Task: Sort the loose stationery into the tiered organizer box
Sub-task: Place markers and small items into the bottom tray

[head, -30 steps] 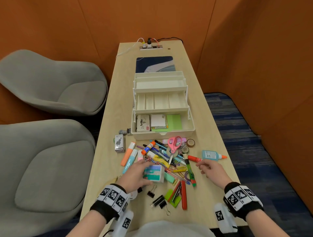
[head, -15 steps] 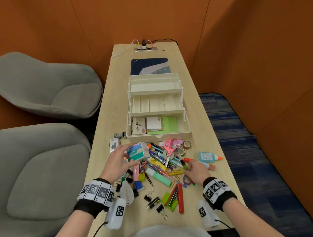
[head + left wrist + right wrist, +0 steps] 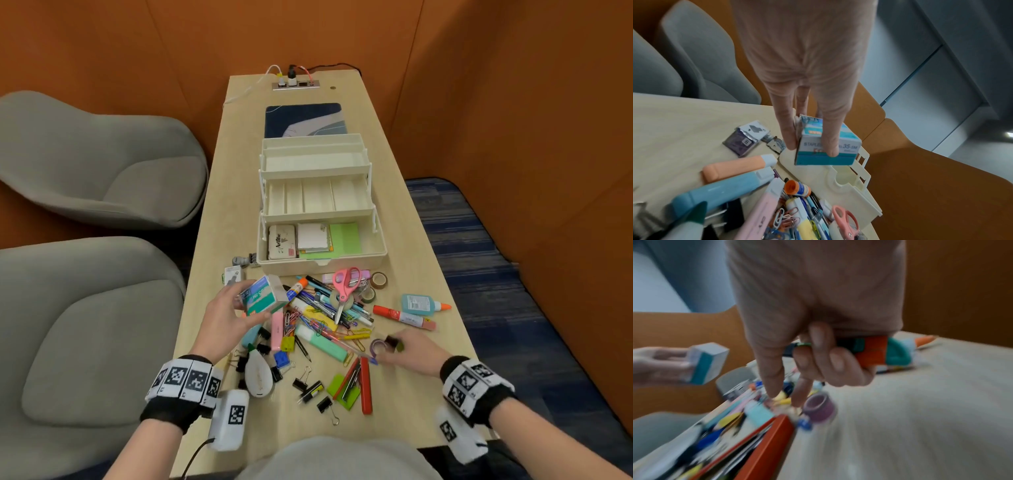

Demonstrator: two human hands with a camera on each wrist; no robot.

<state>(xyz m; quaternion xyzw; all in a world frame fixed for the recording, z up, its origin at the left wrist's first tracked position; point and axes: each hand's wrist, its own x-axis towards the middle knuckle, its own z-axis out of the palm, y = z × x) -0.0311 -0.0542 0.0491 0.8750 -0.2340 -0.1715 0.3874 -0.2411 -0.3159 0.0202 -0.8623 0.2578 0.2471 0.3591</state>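
Stationery lies in a loose heap on your table, just in front of the tiered organizer box, which stands open with its trays stepped back; bottom compartment holds an Artline box and note pads. Your left hand holds a staples box off the table, over the heap's left edge, near the organizer's front left corner; thumb and fingers clamp it on opposite sides. Your right hand sits low at the heap's right edge, beside a purple tape roll; fingers curl round a dark-and-green marker, index finger pointing down into the pile. Right wrist view blurred. Pink scissors, glue bottle lie loose.
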